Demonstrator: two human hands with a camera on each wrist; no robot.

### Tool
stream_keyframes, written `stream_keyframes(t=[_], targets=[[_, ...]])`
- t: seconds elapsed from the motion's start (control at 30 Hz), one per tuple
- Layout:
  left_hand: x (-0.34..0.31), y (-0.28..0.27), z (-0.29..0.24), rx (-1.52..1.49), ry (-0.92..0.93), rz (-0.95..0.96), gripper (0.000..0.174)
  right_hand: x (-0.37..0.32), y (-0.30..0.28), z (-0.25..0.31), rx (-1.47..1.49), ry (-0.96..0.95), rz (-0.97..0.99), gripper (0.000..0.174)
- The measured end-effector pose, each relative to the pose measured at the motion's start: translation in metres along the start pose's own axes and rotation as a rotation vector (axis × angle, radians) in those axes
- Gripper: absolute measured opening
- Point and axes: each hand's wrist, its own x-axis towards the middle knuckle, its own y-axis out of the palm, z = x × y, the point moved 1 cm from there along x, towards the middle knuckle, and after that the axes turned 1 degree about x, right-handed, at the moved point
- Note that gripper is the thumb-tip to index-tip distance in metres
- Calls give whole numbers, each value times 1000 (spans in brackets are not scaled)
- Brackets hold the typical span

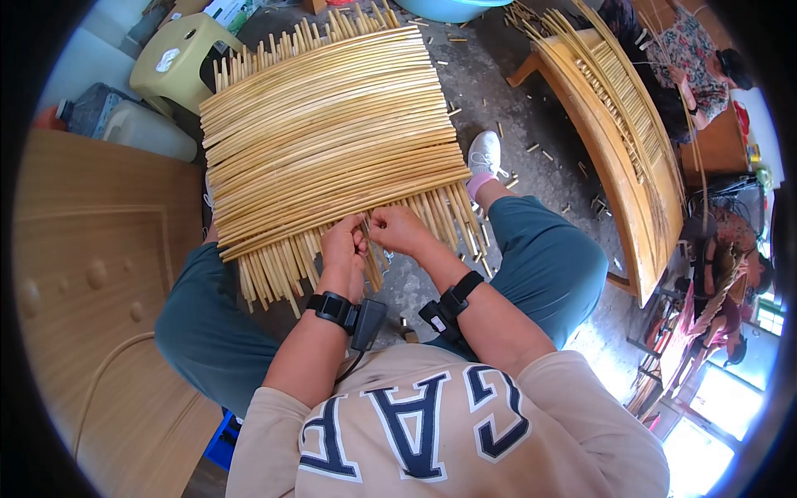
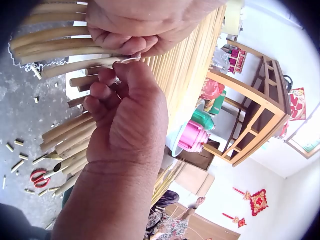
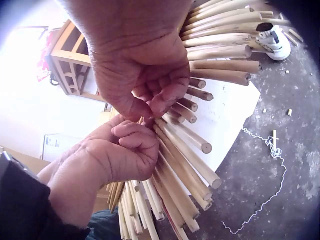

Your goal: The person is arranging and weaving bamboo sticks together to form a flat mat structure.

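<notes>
A woven panel of pale round sticks (image 1: 332, 133) lies before the person, with crosswise stick ends poking out beneath its near edge. At that edge the left hand (image 1: 344, 249) and right hand (image 1: 398, 230) meet, fingertips almost touching. In the left wrist view, a short bit of white string (image 2: 134, 58) shows between the fingertips of the left hand (image 2: 132, 112) and the right hand (image 2: 142, 25); both pinch it. The right wrist view has the right hand (image 3: 140, 75) above the left hand (image 3: 122, 155), fingers curled, the string itself hidden.
Loose white string (image 3: 280, 162) trails over the floor. Red-handled scissors (image 2: 40, 177) rest near the stick ends. A green stool (image 1: 176, 58) stands at the back left, a wooden bench (image 1: 585, 124) with sticks at the right. Cut stick pieces litter the floor; other people sit at the right.
</notes>
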Motion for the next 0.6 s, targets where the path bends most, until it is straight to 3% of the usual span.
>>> stream_keyframes(t=[0.17, 0.3, 0.37, 0.47, 0.6], targets=[[-1, 1, 0, 61, 16, 12, 15, 0, 2, -5, -90, -153, -115, 11], [-4, 0, -1, 83, 33, 29, 13, 0, -6, 2, -34, -55, -162, 12], [-7, 0, -2, 112, 86, 55, 11, 0, -8, 9, -157, -111, -349, 13], [-10, -1, -2, 101, 90, 92, 9, 3, -2, 10, -242, -230, -444, 12], [-7, -1, 3, 92, 139, 85, 6, 4, 2, 15, -320, -294, -437, 11]])
